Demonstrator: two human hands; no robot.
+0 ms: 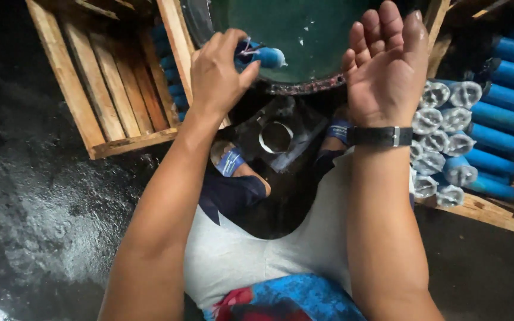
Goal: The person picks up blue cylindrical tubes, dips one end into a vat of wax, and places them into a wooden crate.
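**Blue candle held over dark green basin, seated position**

Wet, dark floor point(25, 196) fills the left half and lower right corner of the frame, glistening with spatter. Person seated, viewed from above: grey-white shirt point(251, 249) at bottom centre, dark shorts above it, blue-strapped sandals point(231, 161) on both feet at centre.

Upper centre: large round basin point(304, 35), dark green inside, with a rusty, crusted rim along its lower edge. Below the rim, between the feet, a short metal ring point(276, 137) lies on dark debris.

Left hand point(218, 74), upper centre-left, back of hand toward camera. Fingers curled and pinching the wick end of a blue candle point(266, 57); candle lies roughly level, its rounded end pointing right, over the basin's lower edge. White wick strands show just beside the fingertips.

Right hand point(385, 65), upper centre-right, raised palm toward camera, fingers straight and pressed together, holding nothing. Black wristwatch point(381, 136) on that wrist. Hand is near the basin rim; contact cannot be determined.

Upper left: empty slatted wooden crate point(99, 77), with more blue candles visible through the gap along its right side. Right edge: second wooden crate point(495, 214) carrying stacked blue candles point(501, 113) laid level, with the pale, silvery ends point(441, 142) of the nearer ones turned toward the camera, just beside the right forearm.
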